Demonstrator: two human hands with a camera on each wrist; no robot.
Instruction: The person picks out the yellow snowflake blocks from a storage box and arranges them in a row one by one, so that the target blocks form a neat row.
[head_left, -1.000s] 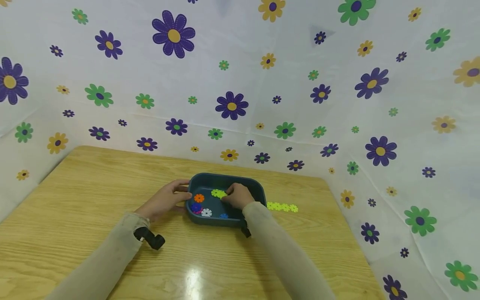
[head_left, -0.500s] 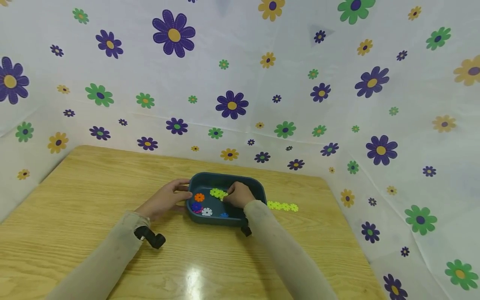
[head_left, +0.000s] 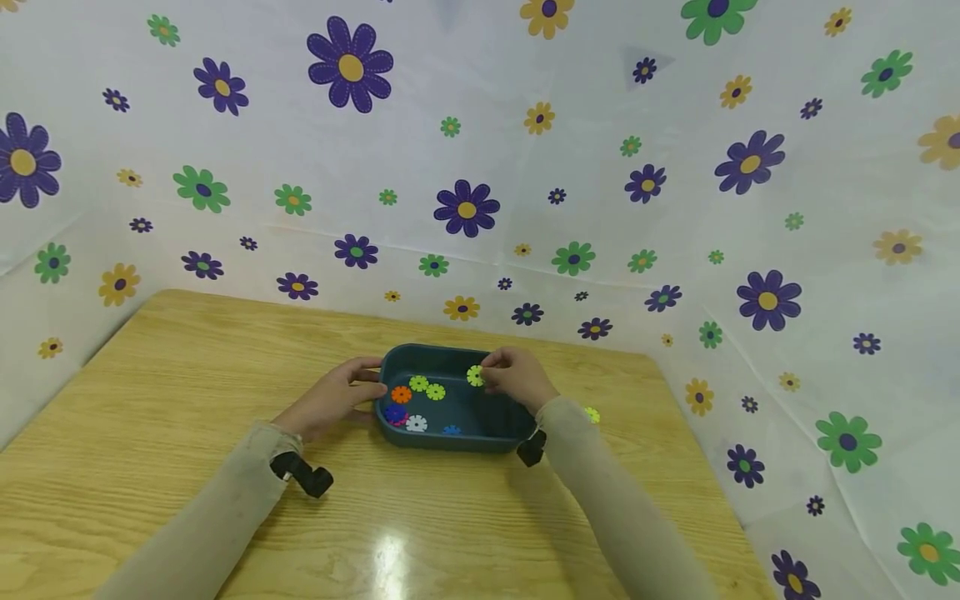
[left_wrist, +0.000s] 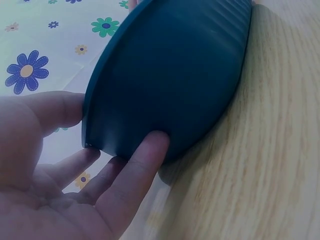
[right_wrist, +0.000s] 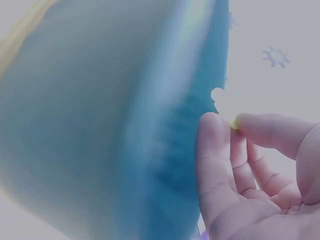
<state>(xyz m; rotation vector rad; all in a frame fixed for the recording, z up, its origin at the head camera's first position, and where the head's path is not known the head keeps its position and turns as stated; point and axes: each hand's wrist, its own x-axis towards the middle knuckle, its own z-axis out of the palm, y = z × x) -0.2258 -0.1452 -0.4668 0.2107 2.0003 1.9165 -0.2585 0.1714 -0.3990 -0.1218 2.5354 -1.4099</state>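
Observation:
My left hand holds the left end of a dark teal plastic tray; in the left wrist view its fingers touch the rim and the outer wall. Over the tray's back right part, my right hand pinches a yellow-green snowflake disc between thumb and fingertips. Two more yellow-green discs lie inside on the tray floor. Near them are an orange disc, a dark blue disc over a pink one, a white disc and a blue disc.
Right of the tray, a yellow-green disc shows on the wooden table, past the right sleeve, which covers the rest of that row. A flower-printed sheet hangs behind and at both sides.
My right hand has risen from the tray floor and moved right with one yellow-green disc. Two yellow-green discs stay in the tray. The right forearm now covers most of the row outside.

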